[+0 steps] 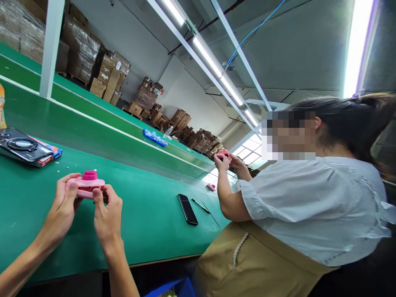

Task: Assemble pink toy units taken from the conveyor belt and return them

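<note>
Both hands grasp 1 pink plastic casing point(99, 182), lifted over the green bench point(148, 231). Left hand point(62, 204) pinches its left end, thumb on the near side, fingers wrapping behind; right hand point(108, 208) grips the lower right, thumb upright against the near edge, other fingers partly hidden. Casing sits between the 2 hands, at the fingertips rather than in the palms; a narrow gap shows between its upper and lower parts, between the 2 thumbs. A darker pink round piece point(89, 175) stands on top, above the grip, untouched. Left of the hands: a black item in a clear package point(18, 144) on a red and blue box point(56, 153). Right: a black phone point(187, 209), well apart from the hands, then a thin pen-like tool point(201, 206). Farther right, a co-worker point(309, 206) holds another pink piece point(224, 155) in 2 hands.
</note>
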Tool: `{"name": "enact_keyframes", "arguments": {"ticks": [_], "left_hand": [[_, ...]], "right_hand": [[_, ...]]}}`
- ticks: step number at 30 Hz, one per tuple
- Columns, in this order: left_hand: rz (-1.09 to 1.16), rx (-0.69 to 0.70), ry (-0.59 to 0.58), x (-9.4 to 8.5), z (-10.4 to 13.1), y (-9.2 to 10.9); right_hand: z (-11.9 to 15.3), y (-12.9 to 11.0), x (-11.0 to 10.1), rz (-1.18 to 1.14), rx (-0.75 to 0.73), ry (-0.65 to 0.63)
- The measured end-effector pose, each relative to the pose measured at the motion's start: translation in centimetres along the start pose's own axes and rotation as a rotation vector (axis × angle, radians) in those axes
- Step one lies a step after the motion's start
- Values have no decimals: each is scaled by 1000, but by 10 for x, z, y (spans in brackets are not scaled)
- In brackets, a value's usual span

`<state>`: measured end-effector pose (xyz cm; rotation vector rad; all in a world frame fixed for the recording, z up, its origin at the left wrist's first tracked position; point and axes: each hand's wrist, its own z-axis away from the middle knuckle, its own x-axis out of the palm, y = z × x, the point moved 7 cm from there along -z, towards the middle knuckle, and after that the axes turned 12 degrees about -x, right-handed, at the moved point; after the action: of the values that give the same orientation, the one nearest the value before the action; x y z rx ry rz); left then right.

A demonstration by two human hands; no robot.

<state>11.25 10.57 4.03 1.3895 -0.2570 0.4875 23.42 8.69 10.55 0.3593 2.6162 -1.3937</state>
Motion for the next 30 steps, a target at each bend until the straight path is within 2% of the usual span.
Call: {"name": "enact_keyframes", "arguments": {"ticks": [8,14,22,30], "left_hand": [[-12,-16,19,1,-3,-8],[-19,-39,10,12,-2,-13],[-8,-101,18,16,1,-19],[-103,-55,-15,16,-5,-21]], "right_hand": [[3,6,-6,28,-26,20],[5,4,-16,137,-79,79],[14,10,-18,162,-78,48],[10,6,-21,189,-81,39]]}}
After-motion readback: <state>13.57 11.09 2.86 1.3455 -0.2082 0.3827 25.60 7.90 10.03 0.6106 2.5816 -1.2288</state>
